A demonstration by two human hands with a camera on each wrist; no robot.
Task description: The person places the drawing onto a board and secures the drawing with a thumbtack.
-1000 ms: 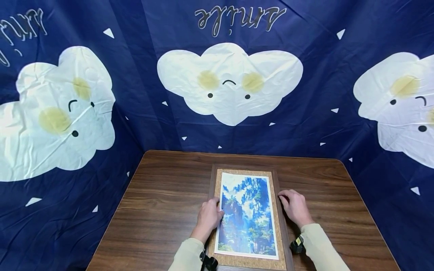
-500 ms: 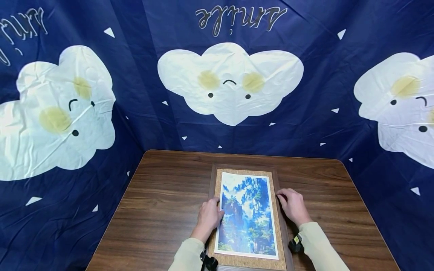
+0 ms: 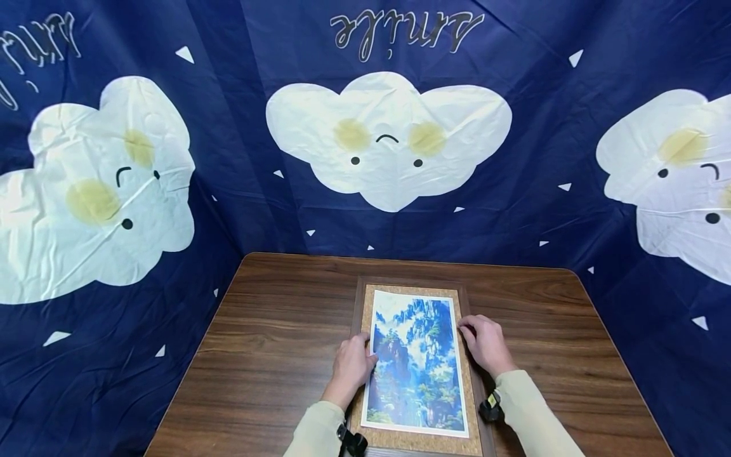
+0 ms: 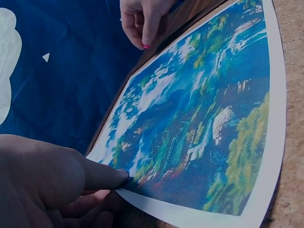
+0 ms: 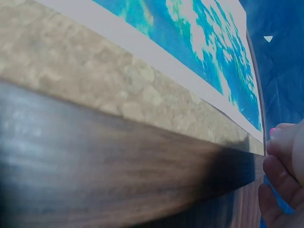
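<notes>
A printed blue mountain landscape (image 3: 417, 362) with a white border lies on a framed cork board (image 3: 422, 444). At its left edge, my left hand (image 3: 351, 365) rests with the thumb pressing on the sheet. In the left wrist view the other fingers (image 4: 90, 206) are bent beside the sheet's edge. Over the board's right frame, my right hand (image 3: 485, 343) holds thumb and forefinger together beside the picture's right edge. A tiny pink piece, which looks like a pushpin (image 4: 146, 46), shows at its fingertips; most of it is hidden.
The board lies on a brown wood-grain table (image 3: 285, 343), near its front. Dark blue fabric (image 3: 228, 114) with white clouds hangs behind and at both sides. Small black cameras are strapped at each wrist of the cream sleeves (image 3: 531, 412).
My right hand has moved left and slightly away from me, from the board's right side to over its frame, close to the picture. My left hand and the picture have stayed put.
</notes>
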